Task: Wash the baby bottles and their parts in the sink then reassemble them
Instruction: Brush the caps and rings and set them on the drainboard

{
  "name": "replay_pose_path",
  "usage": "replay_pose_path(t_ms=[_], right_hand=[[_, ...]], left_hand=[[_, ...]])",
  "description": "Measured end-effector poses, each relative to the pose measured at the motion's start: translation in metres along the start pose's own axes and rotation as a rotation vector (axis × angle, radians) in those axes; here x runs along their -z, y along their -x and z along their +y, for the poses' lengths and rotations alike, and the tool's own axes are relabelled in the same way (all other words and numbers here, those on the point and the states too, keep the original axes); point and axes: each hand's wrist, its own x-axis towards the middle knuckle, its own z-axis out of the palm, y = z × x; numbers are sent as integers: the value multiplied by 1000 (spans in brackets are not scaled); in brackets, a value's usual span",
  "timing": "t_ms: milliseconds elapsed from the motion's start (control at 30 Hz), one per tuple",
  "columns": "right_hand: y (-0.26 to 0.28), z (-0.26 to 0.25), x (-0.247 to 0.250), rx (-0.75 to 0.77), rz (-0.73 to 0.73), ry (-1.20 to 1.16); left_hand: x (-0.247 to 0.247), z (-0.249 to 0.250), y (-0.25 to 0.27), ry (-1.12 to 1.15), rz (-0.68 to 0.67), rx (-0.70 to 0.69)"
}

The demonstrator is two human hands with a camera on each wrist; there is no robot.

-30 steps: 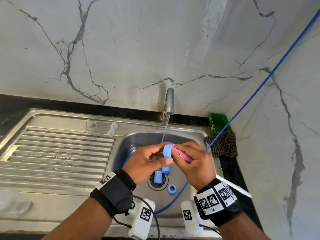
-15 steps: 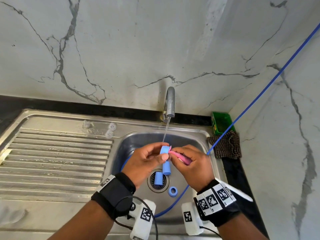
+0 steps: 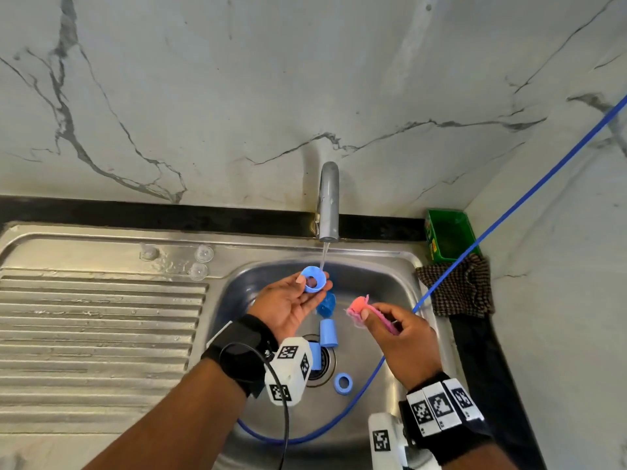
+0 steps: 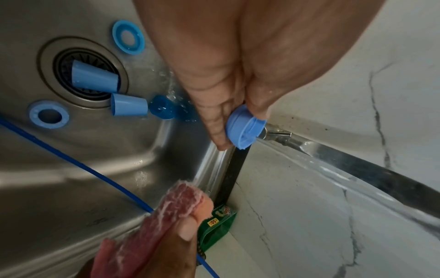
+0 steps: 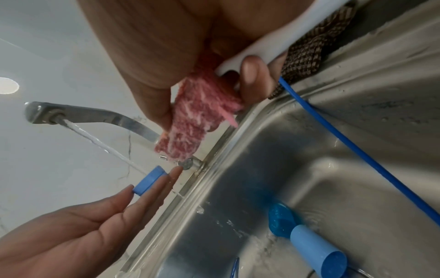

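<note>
One ribbed blue plastic ring (image 3: 312,279) meets fuzzy pink brush (image 3: 357,309).

White marble wall (image 3: 237,96) with grey veins rises behind the steel tap (image 3: 328,198), meeting a second marble wall (image 3: 559,300) at a corner to the tap's right. A black counter strip (image 3: 152,215) runs along the wall base beside the tap. Left of the tap lies the ribbed steel drainboard (image 3: 95,334). Soft, even light.
</note>
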Motion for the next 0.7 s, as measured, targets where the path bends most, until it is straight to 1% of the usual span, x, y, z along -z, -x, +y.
replay_pose_path(t_ms=[167, 333, 500, 600, 700], right_hand=[[-14, 12, -3, -36, 17, -36], [-21, 16, -9, -39, 22, -87], [-24, 18, -12, -45, 15, -88], [-22, 14, -8, -32, 17, -96], [-19, 8, -3, 4, 21, -120]], left_hand=[[-1, -3, -14, 29, -34, 26], [2, -6, -17, 5, -78, 34], [2, -5, -13, 3, -110, 25], [-5, -1, -7, 3, -156, -2], [-14, 9, -2, 56, -210, -38]])
